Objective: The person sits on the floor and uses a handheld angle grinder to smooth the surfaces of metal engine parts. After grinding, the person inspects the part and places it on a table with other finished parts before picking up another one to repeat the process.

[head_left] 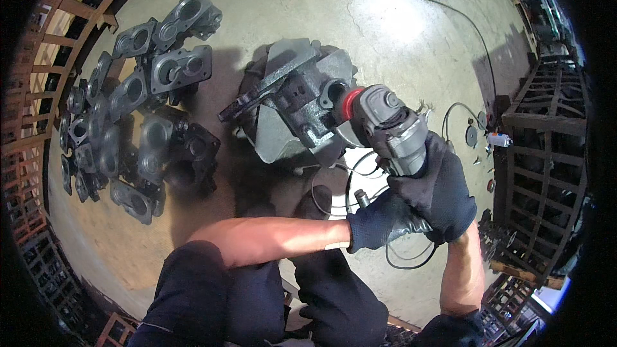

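- Right up close, here's the grinder [392, 125], nose angled up and left, its red-edged disc [350, 104] right at the big casting [283, 112]. Contact or a sliver short? Can't tell from here, nor whether it's spinning.
- The right hand [440, 196], in a dark glove, is curled firmly round the tool's body. Good, solid hold, that.
- The left hand [385, 218] crosses in beneath it, pressed close by the right; its fingers are hidden, so I can't say how tightly they grip.
- Technique now! I'd want both wrists firm, light pressure, the disc kept shallow along the metal and clear of the round port [333, 93], where an edge could snag.
- The casting sits on the concrete floor [360, 6], its flat flange plate slanting; if it can rock, steady it first.
- Watch the black cable [411, 268], looping beneath the hands: best kept well off the disc.
- Out left, a crowd of smaller castings [154, 144] stands on the floor.
- Over right, a white spray can [499, 140] lies near a dark rack [546, 160].
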`<state>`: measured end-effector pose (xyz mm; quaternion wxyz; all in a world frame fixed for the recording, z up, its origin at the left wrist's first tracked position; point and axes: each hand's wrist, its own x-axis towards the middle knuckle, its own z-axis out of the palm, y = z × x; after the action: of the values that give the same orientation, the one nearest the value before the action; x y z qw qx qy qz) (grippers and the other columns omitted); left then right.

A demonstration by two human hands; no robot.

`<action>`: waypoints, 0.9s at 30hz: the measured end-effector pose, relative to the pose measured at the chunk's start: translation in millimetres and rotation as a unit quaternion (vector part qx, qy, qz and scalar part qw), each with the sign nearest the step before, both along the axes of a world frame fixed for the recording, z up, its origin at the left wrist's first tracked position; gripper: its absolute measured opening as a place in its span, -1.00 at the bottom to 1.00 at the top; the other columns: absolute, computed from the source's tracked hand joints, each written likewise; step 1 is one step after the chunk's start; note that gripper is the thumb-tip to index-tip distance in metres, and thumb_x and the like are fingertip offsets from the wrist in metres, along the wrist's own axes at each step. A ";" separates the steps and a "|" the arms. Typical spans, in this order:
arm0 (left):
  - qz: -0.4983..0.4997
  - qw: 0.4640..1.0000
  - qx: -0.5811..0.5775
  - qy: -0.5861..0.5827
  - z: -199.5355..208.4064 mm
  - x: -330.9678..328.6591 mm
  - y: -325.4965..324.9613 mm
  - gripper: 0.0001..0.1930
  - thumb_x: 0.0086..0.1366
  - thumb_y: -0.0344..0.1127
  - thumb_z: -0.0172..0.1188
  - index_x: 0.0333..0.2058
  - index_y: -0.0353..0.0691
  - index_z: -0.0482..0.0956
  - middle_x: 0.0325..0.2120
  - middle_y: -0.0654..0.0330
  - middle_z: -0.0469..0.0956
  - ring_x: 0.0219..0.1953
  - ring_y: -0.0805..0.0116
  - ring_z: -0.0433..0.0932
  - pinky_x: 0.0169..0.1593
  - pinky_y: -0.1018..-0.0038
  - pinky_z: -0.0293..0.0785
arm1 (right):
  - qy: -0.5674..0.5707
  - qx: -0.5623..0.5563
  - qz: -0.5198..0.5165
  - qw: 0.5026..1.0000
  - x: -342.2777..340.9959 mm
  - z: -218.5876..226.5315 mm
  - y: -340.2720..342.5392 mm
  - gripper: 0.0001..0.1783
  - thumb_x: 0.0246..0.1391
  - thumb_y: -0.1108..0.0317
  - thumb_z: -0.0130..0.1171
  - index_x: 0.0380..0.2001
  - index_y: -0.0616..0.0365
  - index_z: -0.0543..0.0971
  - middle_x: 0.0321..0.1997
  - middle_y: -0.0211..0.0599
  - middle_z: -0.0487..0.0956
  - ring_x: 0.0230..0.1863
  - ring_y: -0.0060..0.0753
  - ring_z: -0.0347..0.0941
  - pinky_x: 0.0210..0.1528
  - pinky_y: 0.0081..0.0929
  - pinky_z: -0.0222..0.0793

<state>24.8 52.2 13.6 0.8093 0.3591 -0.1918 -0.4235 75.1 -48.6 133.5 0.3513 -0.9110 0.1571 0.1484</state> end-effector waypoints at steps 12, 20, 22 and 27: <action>0.034 0.988 0.045 -0.144 -8.7 7.3 3.7 -0.40 0.20 -0.43 0.37 0.18 -0.34 0.33 0.13 0.08 0.46 0.19 0.27 0.44 0.28 0.32 0.42 | 0.074 -0.055 0.047 0.995 23.2 15.7 18.3 -0.31 -0.26 0.47 0.37 0.06 0.32 0.46 -0.18 -0.08 0.68 -0.17 -0.27 0.64 -0.07 -0.38 0.53; -0.041 0.998 0.043 -0.036 1.7 9.0 7.1 -0.43 0.27 -0.50 0.28 0.22 -0.34 0.27 0.17 0.05 0.40 0.23 0.26 0.41 0.27 0.31 0.46 | 0.060 -0.035 0.057 0.996 16.0 8.5 9.7 -0.35 -0.24 0.40 0.40 0.01 0.33 0.48 -0.22 0.00 0.67 -0.19 -0.14 0.63 -0.11 -0.31 0.54; -0.010 0.990 0.047 -0.133 12.2 19.0 14.7 -0.46 0.33 -0.52 0.20 0.24 -0.35 0.23 0.18 0.04 0.38 0.25 0.26 0.39 0.27 0.31 0.46 | 0.023 -0.033 0.064 0.997 18.1 4.9 8.6 -0.43 -0.21 0.27 0.40 -0.09 0.28 0.51 -0.33 0.14 0.66 -0.26 0.20 0.63 -0.23 -0.13 0.56; -0.105 0.988 -0.002 0.113 12.9 24.1 12.7 -0.52 0.45 -0.51 -0.01 0.29 -0.37 0.12 0.25 0.05 0.30 0.30 0.26 0.33 0.39 0.31 0.30 | 0.073 -0.085 0.095 0.989 32.5 18.6 13.3 -0.47 -0.23 0.27 0.40 -0.15 0.28 0.52 -0.36 0.16 0.64 -0.27 0.23 0.62 -0.23 -0.14 0.56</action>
<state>48.9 64.9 26.4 0.7774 0.2856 -0.1369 -0.5435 107.6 -35.3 152.1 0.2450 -0.9349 0.1073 0.2331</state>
